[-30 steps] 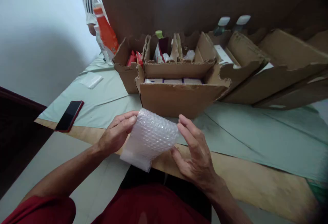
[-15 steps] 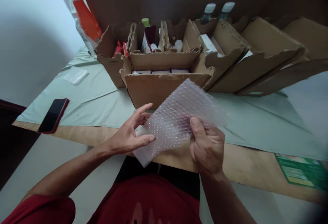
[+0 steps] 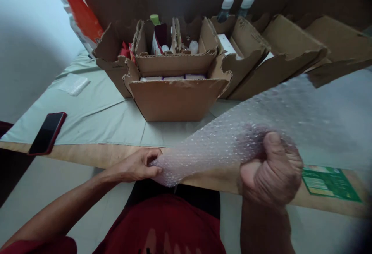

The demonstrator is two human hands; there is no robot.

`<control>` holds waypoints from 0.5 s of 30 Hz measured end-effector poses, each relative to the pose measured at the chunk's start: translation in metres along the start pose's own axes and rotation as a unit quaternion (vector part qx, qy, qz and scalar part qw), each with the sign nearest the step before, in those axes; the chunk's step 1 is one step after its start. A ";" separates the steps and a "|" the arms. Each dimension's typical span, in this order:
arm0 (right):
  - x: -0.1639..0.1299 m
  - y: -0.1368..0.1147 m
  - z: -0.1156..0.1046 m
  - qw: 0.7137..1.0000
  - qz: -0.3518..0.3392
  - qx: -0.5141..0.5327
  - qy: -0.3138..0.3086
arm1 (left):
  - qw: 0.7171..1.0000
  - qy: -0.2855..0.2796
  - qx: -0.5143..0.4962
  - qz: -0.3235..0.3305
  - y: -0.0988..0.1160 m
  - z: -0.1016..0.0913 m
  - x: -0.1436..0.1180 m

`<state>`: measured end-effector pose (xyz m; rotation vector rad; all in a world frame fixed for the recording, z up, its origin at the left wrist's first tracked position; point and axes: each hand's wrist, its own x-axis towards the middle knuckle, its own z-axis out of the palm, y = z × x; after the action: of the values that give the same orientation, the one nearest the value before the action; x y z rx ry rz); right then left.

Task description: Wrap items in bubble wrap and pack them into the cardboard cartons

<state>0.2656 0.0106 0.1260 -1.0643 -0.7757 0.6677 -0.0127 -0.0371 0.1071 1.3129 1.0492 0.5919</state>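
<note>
A sheet of clear bubble wrap (image 3: 215,145) stretches between my two hands, above the front edge of the table. My left hand (image 3: 143,165) pinches its left end between thumb and fingers. Gripping the lower edge farther right is my right hand (image 3: 273,167), thumb on top and the other fingers partly hidden behind the plastic. The far right part of the sheet spreads upward and is blurred. Behind the sheet stands a low cardboard box (image 3: 178,101) with several packs showing inside.
More cardboard bins (image 3: 177,61) line the back, holding packets and bottles (image 3: 226,8). On the left lie a phone (image 3: 48,133) and a folded clear plastic piece (image 3: 74,84). A green printed sheet (image 3: 331,184) lies at the right on the table edge.
My left hand was open beside the wrap and has closed on its left end. My right hand has moved right, and the sheet is now drawn out longer. The view has shifted slightly.
</note>
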 end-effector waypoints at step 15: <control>0.004 0.054 -0.084 0.856 -0.115 -0.480 -0.155 | 0.906 0.316 0.279 0.022 -0.030 -0.058 0.026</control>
<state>0.3309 -0.0103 0.0534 -1.7409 -1.5819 0.2063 -0.0571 0.0069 0.0755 1.6889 1.8249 0.8150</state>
